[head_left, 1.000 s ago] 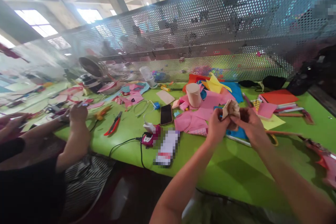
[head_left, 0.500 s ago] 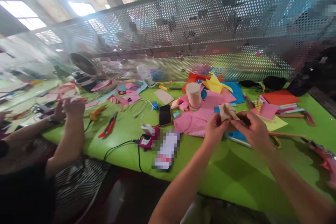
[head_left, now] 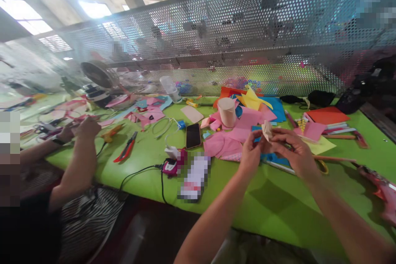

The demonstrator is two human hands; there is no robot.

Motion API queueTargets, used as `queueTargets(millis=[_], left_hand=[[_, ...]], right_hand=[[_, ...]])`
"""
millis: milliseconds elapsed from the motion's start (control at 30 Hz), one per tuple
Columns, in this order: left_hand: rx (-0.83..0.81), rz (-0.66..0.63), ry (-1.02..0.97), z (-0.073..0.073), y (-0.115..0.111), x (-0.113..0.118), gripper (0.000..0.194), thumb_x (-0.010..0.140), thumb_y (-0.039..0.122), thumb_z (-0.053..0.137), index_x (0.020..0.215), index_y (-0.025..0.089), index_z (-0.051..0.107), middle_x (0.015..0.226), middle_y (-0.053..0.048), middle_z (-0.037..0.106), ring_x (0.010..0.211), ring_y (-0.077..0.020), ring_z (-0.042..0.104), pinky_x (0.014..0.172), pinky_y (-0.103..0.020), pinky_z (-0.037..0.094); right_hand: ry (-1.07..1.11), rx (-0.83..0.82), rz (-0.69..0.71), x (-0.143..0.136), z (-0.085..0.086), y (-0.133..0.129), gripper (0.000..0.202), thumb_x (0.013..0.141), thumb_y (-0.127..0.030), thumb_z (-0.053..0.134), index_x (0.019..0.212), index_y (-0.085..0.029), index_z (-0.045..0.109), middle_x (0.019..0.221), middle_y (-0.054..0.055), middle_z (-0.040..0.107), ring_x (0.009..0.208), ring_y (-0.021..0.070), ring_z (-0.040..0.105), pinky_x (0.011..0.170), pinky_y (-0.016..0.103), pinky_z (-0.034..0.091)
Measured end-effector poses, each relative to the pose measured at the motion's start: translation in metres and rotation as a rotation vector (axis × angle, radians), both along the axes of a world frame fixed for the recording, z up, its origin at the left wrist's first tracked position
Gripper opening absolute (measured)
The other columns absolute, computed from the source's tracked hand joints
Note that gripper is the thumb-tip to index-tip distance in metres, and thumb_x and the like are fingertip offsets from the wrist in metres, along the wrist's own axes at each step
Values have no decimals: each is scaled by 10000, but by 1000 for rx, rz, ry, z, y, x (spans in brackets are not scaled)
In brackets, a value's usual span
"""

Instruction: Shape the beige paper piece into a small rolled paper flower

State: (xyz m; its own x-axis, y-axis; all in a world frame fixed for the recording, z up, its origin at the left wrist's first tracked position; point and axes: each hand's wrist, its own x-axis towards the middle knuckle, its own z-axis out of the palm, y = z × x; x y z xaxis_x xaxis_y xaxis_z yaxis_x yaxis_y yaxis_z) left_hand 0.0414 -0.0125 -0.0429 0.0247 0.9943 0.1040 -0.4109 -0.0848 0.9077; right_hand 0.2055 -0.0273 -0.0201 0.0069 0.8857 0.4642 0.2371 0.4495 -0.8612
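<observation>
A small crumpled beige piece [head_left: 267, 130] is pinched between my two hands above the green table [head_left: 222, 189]. My left hand [head_left: 252, 150] has its fingers closed on the piece's left side. From the right, my right hand [head_left: 291, 147] grips it with bent fingers. Pink sheets [head_left: 221, 144] lie beside my left hand, and a pale roll [head_left: 227, 112] stands upright on the pink pile. Under the hands, a blue sheet [head_left: 275, 159] is partly hidden.
At the left, a person's hands [head_left: 86, 128] work over pink pieces. Red-handled pliers [head_left: 125, 150], a black phone [head_left: 193, 136], a power strip [head_left: 170, 166] and a glue gun [head_left: 379, 192] lie on the table. A perforated metal screen [head_left: 198, 49] rises behind.
The beige piece is now more tightly bunched and narrower between my fingers. My right hand's fingers have shifted up around it. The other person's hands have moved slightly.
</observation>
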Motion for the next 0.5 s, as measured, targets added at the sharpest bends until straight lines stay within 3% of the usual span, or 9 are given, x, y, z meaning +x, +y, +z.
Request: queueTargets(millis=[100, 200, 267, 367, 500], left_hand=[[-44, -78, -43, 1, -1, 0, 560, 860, 717, 823, 1036, 196, 720, 962, -22, 728, 842, -139, 660, 769, -240, 554], [-54, -54, -56, -1, 0, 0, 589, 774, 706, 905, 977, 184, 726, 853, 12, 689, 758, -109, 605, 711, -212, 514], [-57, -31, -67, -2, 2, 0, 573, 745, 669, 941, 976, 183, 746, 870, 10, 711, 770, -109, 616, 714, -206, 511], [-80, -40, -101, -3, 3, 0, 557, 770, 660, 926, 1043, 192, 795, 951, -14, 775, 833, -133, 681, 775, -227, 550], [-150, -24, -261, -2, 4, -1, 575, 697, 594, 989, 1090, 210, 819, 1069, -36, 833, 990, -205, 767, 939, -306, 602]], right_hand=[[-108, 8, 57, -4, 2, -4, 266, 1031, -499, 698, 997, -299, 871, 1355, 91, 791, 1342, 328, 689, 1148, 518, 526], [-161, 62, 43, -3, -1, -4, 254, 1067, -470, 652, 1056, -303, 845, 1344, 83, 801, 1317, 319, 700, 1146, 520, 522], [-181, 103, -21, -2, -4, -2, 208, 1029, -453, 715, 1149, -304, 794, 1339, 89, 788, 1255, 317, 714, 1101, 516, 544], [-225, 162, -151, 1, -9, 4, 386, 920, -440, 833, 1257, -291, 717, 1337, 118, 750, 1212, 342, 697, 1070, 548, 548], [-65, 84, -217, 5, -17, 12, 644, 892, -463, 866, 1473, -327, 624, 1517, 117, 647, 1388, 350, 620, 1179, 584, 496]])
